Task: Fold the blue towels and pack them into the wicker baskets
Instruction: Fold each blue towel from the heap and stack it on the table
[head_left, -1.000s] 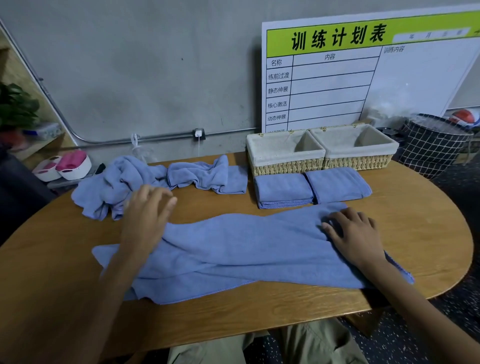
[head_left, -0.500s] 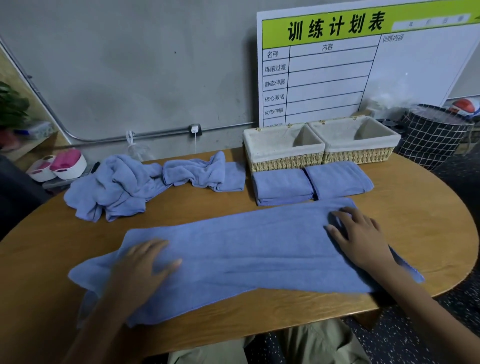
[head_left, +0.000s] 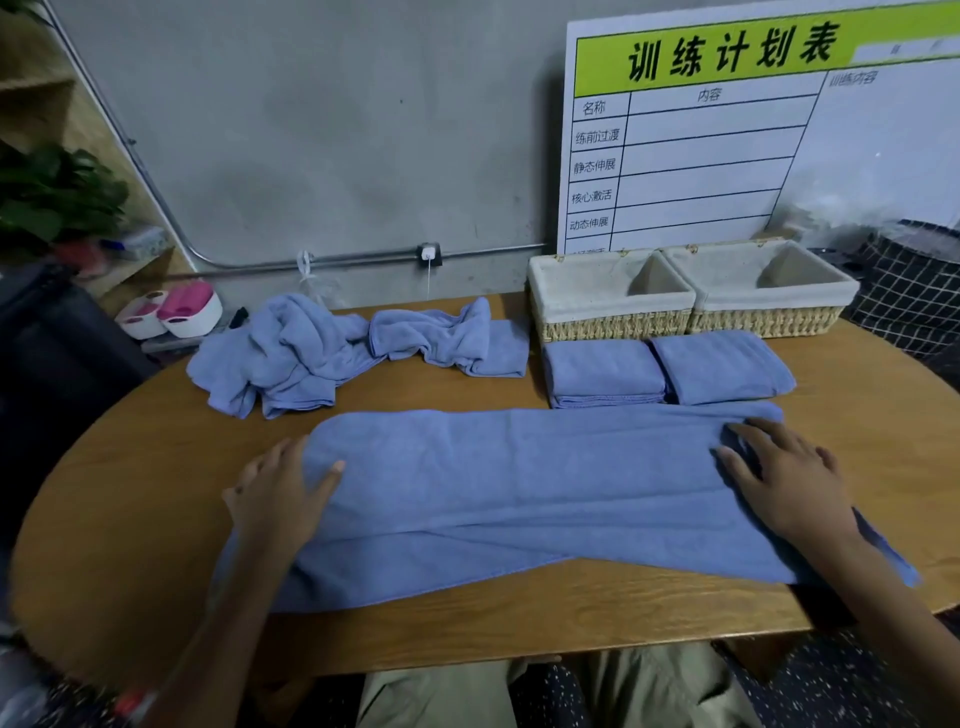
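On the near half of the table (head_left: 883, 415), you have one blue towel (head_left: 519, 493) laid out long, left to right. Your left hand (head_left: 283, 493) lies at its left end, fingers loosely together, thumb out on top of the cloth; whether the fingers tuck under the edge, cannot tell. Your right hand (head_left: 784, 478) lies flat on the right end, fingers spread, pinching nothing.

Progress, judged from the layout: early-middle. Two folded towels (head_left: 602, 371) (head_left: 719, 366) sit side by side, just in front of the two wicker baskets (head_left: 613, 306) (head_left: 763, 299), not yet packed. Both baskets appear to hold only their cloth liners. A crumpled heap of towels (head_left: 291, 353), how many cannot tell, waits at the far left, reaching almost to the left basket. The towel in hand looks halved lengthwise only; cross folds remain.

Edges: the towel's near right corner runs past the table's near rim, under your right forearm. Its far edge lies just short of the folded pair. Bare wood shows on the left side and along the near rim; little room between towel and baskets.
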